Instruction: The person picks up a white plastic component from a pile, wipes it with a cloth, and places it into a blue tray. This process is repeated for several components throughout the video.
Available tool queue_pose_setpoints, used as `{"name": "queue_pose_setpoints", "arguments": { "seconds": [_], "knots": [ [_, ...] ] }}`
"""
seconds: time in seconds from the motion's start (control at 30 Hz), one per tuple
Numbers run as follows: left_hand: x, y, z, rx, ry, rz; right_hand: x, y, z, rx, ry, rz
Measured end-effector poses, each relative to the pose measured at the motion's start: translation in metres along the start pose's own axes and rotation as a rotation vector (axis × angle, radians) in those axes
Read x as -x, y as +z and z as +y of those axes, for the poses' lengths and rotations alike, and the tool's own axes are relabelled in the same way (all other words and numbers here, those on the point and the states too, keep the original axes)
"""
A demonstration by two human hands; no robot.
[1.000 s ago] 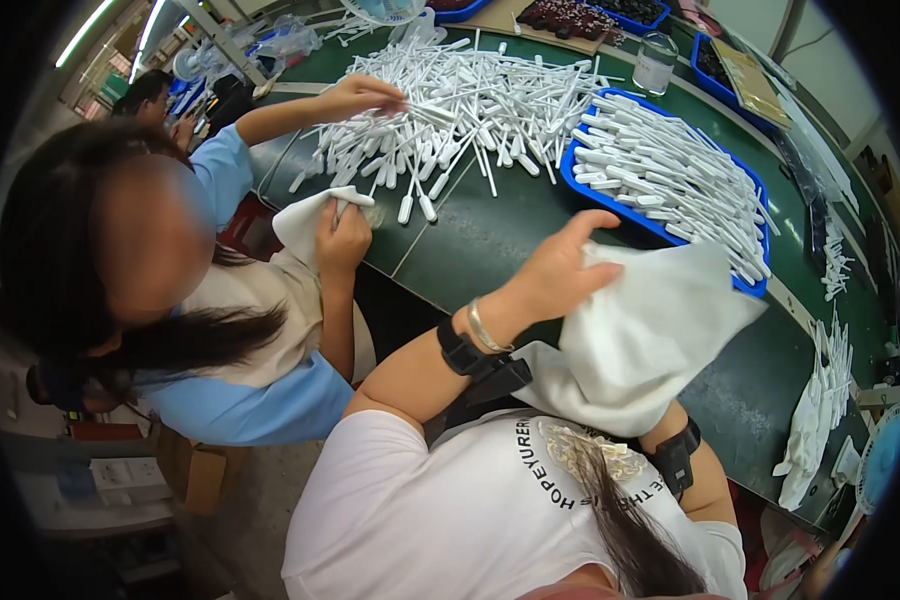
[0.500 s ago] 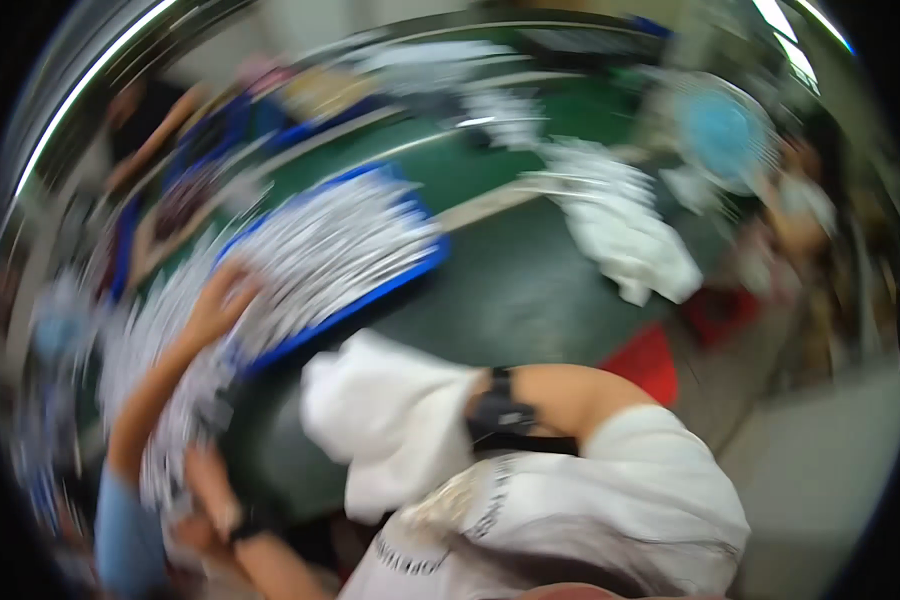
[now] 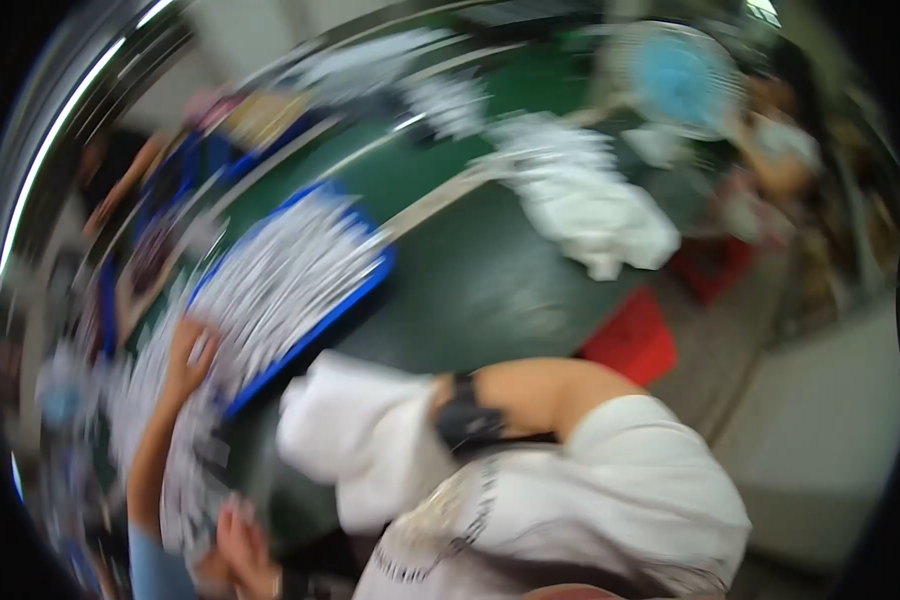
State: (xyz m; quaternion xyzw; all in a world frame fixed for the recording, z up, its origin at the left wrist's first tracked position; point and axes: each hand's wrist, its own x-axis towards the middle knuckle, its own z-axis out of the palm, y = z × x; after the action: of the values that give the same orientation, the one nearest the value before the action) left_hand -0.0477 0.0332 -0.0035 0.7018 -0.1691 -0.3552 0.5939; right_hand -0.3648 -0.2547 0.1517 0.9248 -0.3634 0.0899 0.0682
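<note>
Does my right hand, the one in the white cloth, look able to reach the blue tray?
Probably yes: the white cloth around it lies close beside the blue tray's near rim, only bare green table between, though blur hides detail.

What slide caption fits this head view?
Motion-blurred: wearer's right hand hidden in a white cloth beside a blue tray of white sticks.

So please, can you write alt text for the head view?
Blurred fisheye view: the person's right forearm, with a dark wristband, reaches into a white cloth above a green table. A blue tray of white pieces lies left, where another person's hand rests.
</note>
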Motion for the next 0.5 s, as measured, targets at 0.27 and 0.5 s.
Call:
{"name": "queue_pose_setpoints", "arguments": {
  "seconds": [0.27,0.5],
  "knots": [
    [0.031,0.092,-0.014,0.379,0.004,-0.243,-0.014,0.062,-0.091,-0.356,-0.861,0.099],
    [0.029,0.089,-0.019,0.544,0.024,-0.403,-0.014,0.062,-0.109,-0.254,-0.882,0.121]
  ]
}}
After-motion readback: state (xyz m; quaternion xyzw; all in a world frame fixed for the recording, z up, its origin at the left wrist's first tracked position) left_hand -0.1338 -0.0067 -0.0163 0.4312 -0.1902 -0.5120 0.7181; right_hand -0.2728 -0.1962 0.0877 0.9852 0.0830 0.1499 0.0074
